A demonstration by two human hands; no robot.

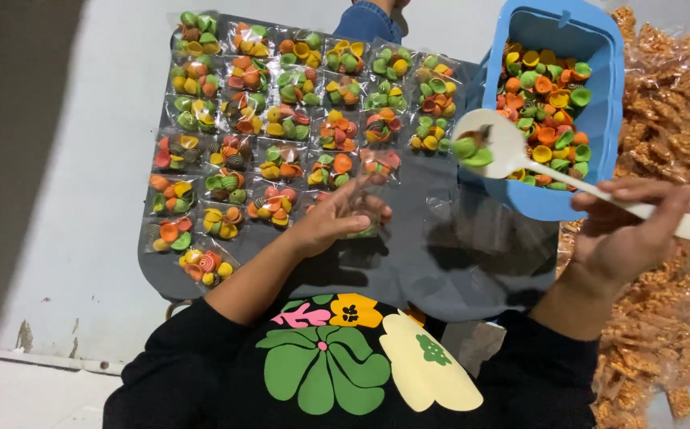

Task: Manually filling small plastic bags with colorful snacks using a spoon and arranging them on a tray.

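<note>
My right hand (627, 230) grips the handle of a white spoon (512, 155); its bowl carries a few green and orange shell-shaped crackers. The spoon hovers at the left rim of a blue plastic tub (603, 87) filled with the same orange, green and yellow crackers. My left hand (337, 218) rests on the grey tray (440, 262), fingers closed around a small clear bag (365, 214) with crackers in it. Rows of filled clear bags (281, 119) cover the tray's left and far part.
A heap of clear packets with orange-brown snacks (663, 238) lies on the right, behind and under the tub. The grey tray sits on a pale floor (67, 199). A blue-sleeved limb of another person (369, 20) shows at the top edge.
</note>
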